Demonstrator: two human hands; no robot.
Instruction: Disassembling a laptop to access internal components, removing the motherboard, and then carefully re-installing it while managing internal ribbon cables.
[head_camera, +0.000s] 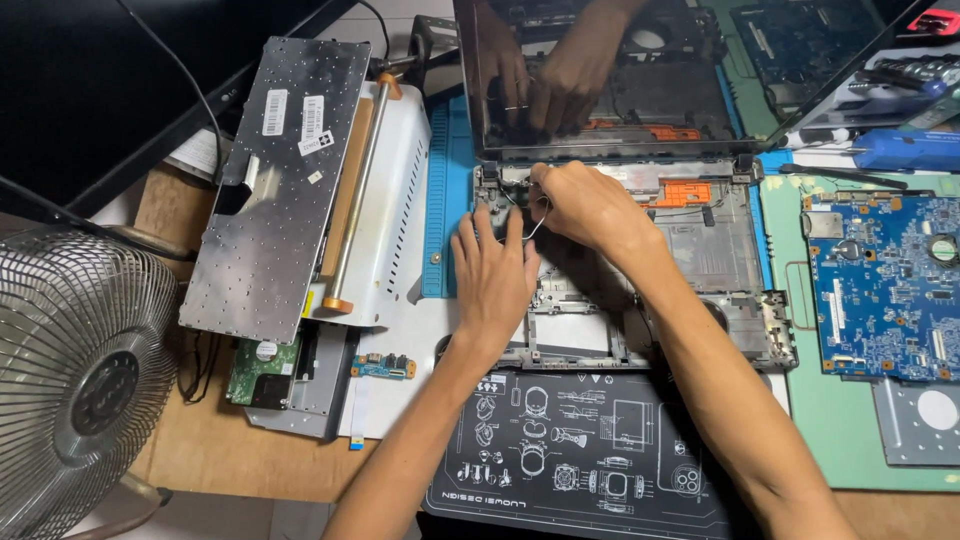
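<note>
Two hands work inside an opened laptop base (700, 250) at the middle of the worktop (210, 450): the left hand (492, 275) lies flat, fingers spread, on the chassis, while the right hand (585, 205) pinches a thin wire (537, 226) near the upper-left hinge corner. Left of the base lies a removed keyboard (275, 185), face down; right of it, a blue motherboard (885, 285) on a green mat (835, 420).

Both hands work inside the stripped grey plastic laptop base (700, 250), its dark glossy screen (660, 70) raised behind. The left hand (492, 275) presses flat on the base's left part; the right hand (585, 205) pinches a thin wire (537, 226) near its hinge. A blue circuit board (885, 285) lies right of the base, an upturned silver keyboard (275, 190) left.
</note>
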